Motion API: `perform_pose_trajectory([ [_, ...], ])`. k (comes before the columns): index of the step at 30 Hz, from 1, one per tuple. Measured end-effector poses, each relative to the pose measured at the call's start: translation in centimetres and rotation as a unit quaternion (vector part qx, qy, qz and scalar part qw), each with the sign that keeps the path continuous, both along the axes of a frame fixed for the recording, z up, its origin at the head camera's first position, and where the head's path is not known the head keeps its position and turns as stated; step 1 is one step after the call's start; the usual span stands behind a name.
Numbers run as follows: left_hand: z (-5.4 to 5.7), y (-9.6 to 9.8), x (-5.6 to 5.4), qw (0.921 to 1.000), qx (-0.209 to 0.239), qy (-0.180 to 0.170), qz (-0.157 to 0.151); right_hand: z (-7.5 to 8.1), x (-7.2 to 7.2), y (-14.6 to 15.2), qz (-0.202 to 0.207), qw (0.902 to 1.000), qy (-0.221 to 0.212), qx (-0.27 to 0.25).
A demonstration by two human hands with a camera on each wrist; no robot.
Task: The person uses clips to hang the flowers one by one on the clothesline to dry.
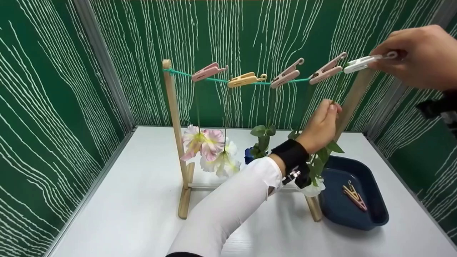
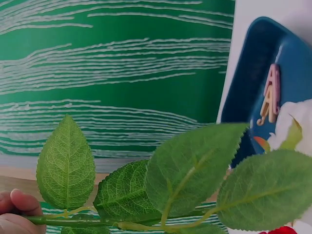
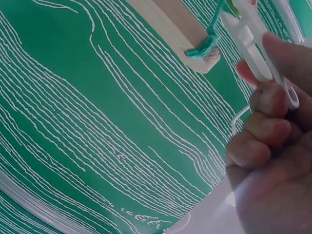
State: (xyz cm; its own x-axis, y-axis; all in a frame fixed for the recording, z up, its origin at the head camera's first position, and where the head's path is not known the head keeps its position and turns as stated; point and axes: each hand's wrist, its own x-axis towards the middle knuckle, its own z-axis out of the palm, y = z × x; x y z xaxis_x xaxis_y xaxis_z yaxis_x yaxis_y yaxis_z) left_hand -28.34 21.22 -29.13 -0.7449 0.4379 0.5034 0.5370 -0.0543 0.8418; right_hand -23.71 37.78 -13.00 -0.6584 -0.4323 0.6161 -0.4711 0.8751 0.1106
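Observation:
My right hand [image 1: 421,59] pinches a white clothespin [image 1: 362,64] at the right end of a green string [image 1: 262,83]. In the right wrist view, thumb and fingers press the pin's handles close to the knotted string. Lower down, my left hand [image 1: 323,121] pinches the green stem [image 2: 73,222] of an artificial white flower [image 1: 312,188], which hangs head down with its leaves [image 2: 190,165] below the fingers. The stem's top reaches up toward the white clothespin; whether the pin bites on it is hard to tell.
Pink [image 1: 210,72] and yellow [image 1: 246,80] clothespins hold upside-down flowers, including a pink-white one [image 1: 209,141] and a blue one [image 1: 250,155]. The string spans a wooden frame [image 1: 175,125]. A dark blue tray [image 1: 380,210] with loose clothespins [image 1: 353,196] stands at right.

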Motion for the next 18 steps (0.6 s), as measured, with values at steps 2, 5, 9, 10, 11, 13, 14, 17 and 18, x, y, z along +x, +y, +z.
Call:
perform_pose_trajectory([
  [2,0.0,0.0,-0.1,1.0,-0.003,-0.004,0.0,0.3,-0.4,0.1,-0.012,0.9994,-0.031,0.009],
  [5,-0.1,0.0,-0.2,1.0,-0.004,-0.009,0.0,0.7,-0.8,0.2,-0.029,0.9968,-0.071,0.023],
  [9,-0.2,0.1,-0.2,0.9999,0.0,-0.011,-0.003,1.1,-1.2,0.2,-0.039,0.9933,-0.102,0.039],
  [10,-0.2,0.1,-0.3,0.9999,-0.001,-0.01,-0.003,1.2,-1.2,0.2,-0.041,0.9925,-0.106,0.044],
  [11,-0.2,0.0,-0.3,0.9999,-0.002,-0.011,-0.005,1.3,-1.2,0.1,-0.043,0.9917,-0.111,0.047],
  [13,-0.2,0.0,-0.3,0.9999,-0.004,-0.011,-0.009,1.5,-1.2,-0.2,-0.047,0.9904,-0.119,0.052],
  [14,-0.1,-0.1,-0.3,0.9998,-0.004,-0.013,-0.011,1.6,-1.1,-0.4,-0.051,0.9896,-0.123,0.053],
  [17,0.0,-0.2,-0.4,0.9992,0.006,-0.03,-0.028,1.8,-0.9,-0.6,-0.062,0.9877,-0.133,0.053],
  [18,0.0,-0.2,-0.3,0.9984,0.015,-0.04,-0.037,1.7,-0.9,-0.7,-0.069,0.9869,-0.137,0.051],
])
